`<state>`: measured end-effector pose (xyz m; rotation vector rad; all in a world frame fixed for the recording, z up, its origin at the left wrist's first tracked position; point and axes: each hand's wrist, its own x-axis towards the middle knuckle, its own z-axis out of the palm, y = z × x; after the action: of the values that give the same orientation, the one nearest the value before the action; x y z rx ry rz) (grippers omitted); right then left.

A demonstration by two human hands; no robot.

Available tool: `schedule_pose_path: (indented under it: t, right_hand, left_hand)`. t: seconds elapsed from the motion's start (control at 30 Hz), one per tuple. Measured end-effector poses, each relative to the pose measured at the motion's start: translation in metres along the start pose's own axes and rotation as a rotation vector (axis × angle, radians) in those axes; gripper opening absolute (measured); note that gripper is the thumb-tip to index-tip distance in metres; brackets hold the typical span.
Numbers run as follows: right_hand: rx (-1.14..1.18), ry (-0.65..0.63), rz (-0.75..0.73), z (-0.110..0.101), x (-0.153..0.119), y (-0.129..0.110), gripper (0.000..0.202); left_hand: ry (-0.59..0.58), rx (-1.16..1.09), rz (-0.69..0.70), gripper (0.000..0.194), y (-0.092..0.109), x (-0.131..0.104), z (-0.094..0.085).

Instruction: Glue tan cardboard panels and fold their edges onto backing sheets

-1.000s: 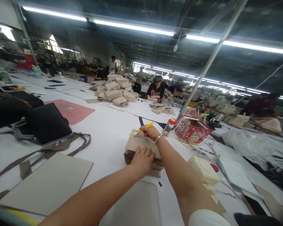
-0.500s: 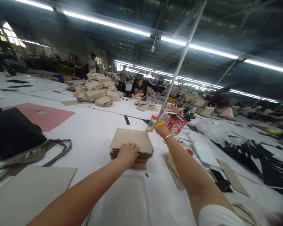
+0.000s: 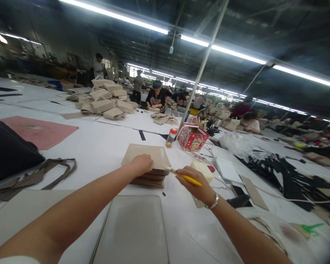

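A stack of beige panels (image 3: 153, 179) sits in front of me on the white table. My left hand (image 3: 142, 164) presses on its top panel with the fingers curled together; their tips are partly hidden. In my right hand (image 3: 194, 187) is a small brush (image 3: 191, 180) with a yellow handle, pinched between the fingers. The brush's pale tip meets the right edge of the stack, near its front corner. Closer to me lies a larger beige panel (image 3: 134, 227) with a shiny border.
Behind the stack stand a red-lidded jar (image 3: 171, 138) and a red patterned box (image 3: 191, 137). A black bag (image 3: 12, 154) and a pink sheet (image 3: 49, 132) lie left. Clear plastic (image 3: 240, 145) and black pieces (image 3: 277, 176) lie right. Beyond a bag pile (image 3: 107, 99), a co-worker (image 3: 156, 97) leans over the table.
My right hand has brought the brush from the stack's far right corner toward me, along its right edge. My left hand has shifted farther onto the top panel, its fingers more curled. The view has shifted slightly.
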<state>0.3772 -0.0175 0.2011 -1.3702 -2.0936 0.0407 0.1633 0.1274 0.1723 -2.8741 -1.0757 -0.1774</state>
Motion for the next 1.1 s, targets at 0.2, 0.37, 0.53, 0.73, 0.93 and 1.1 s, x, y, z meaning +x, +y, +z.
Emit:
schedule_pose_path:
  t: [0.2, 0.37, 0.53, 0.73, 0.93, 1.1]
  right_hand:
    - [0.292, 0.413, 0.323, 0.01, -0.006, 0.009, 0.039]
    - [0.163, 0.357, 0.288, 0.05, 0.009, 0.014, 0.031]
    - [-0.348, 0.054, 0.171, 0.086, 0.036, 0.013, 0.021]
    - [-0.117, 0.309, 0.168, 0.09, 0.04, -0.016, 0.019]
    - [0.337, 0.488, 0.351, 0.095, 0.008, -0.06, 0.023]
    - [0.45, 0.509, 0.435, 0.101, -0.042, -0.061, 0.024]
  left_hand:
    - [-0.085, -0.077, 0.026, 0.034, -0.02, 0.008, -0.017]
    - [-0.014, -0.167, -0.01, 0.023, -0.013, 0.004, -0.027]
    - [0.287, -0.149, -0.191, 0.023, -0.014, -0.017, -0.057]
    - [1.11, -1.041, -0.383, 0.021, -0.03, -0.069, -0.098]
    - [0.951, -1.865, -0.401, 0.036, 0.034, -0.12, -0.037]
    - [0.793, -1.95, -0.603, 0.034, 0.057, -0.162, 0.017]
